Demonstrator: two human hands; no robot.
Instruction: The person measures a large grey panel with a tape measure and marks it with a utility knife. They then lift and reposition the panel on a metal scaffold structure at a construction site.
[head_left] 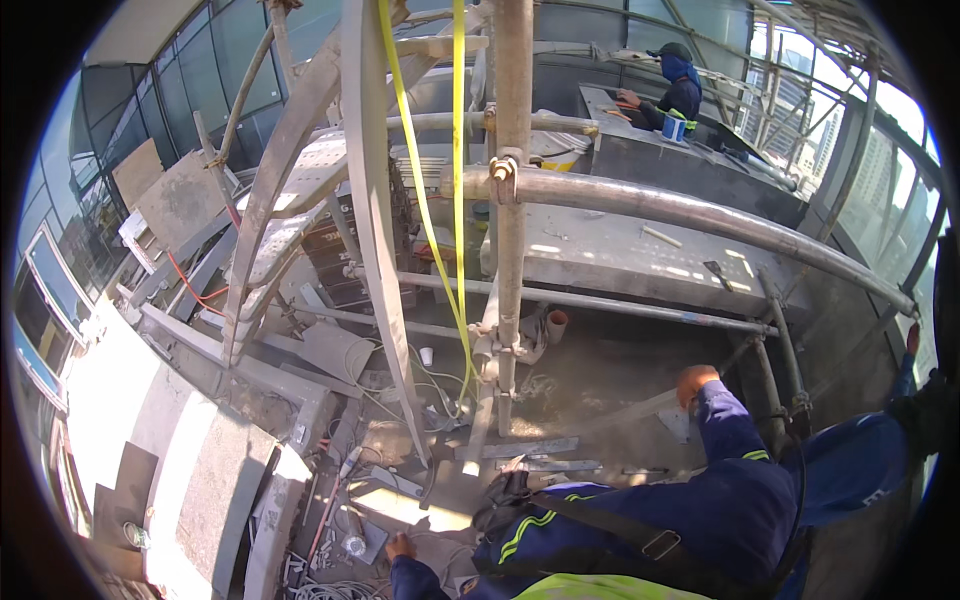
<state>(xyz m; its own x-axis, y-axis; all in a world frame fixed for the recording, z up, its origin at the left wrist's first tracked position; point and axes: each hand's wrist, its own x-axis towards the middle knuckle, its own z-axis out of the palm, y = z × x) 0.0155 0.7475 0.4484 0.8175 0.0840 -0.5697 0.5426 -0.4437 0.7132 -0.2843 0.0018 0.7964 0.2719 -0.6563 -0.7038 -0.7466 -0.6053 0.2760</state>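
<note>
My right arm, in a dark blue sleeve with a lime band, reaches out over the dusty floor. My right hand [697, 385] is closed, and what it grips is hidden. Just below it is a pale flat triangular piece [676, 426], and a long pale blurred strip [632, 410] runs left from it. My left hand [400, 547] is low at the lower edge, beside crumpled grey cloth [442, 552]; its fingers are too small to read. Near it are a clear round container [354, 545] and a coiled pale cable [335, 592].
Steel scaffold pipes [512, 250] cross ahead, with yellow straps [460, 150] hanging beside them. Behind are a concrete ledge [640, 250] and a seated co-worker [682, 95]. Another person's hand [912, 338] touches a pipe at far right. Metal strips [530, 450] and a white cup [427, 356] lie about.
</note>
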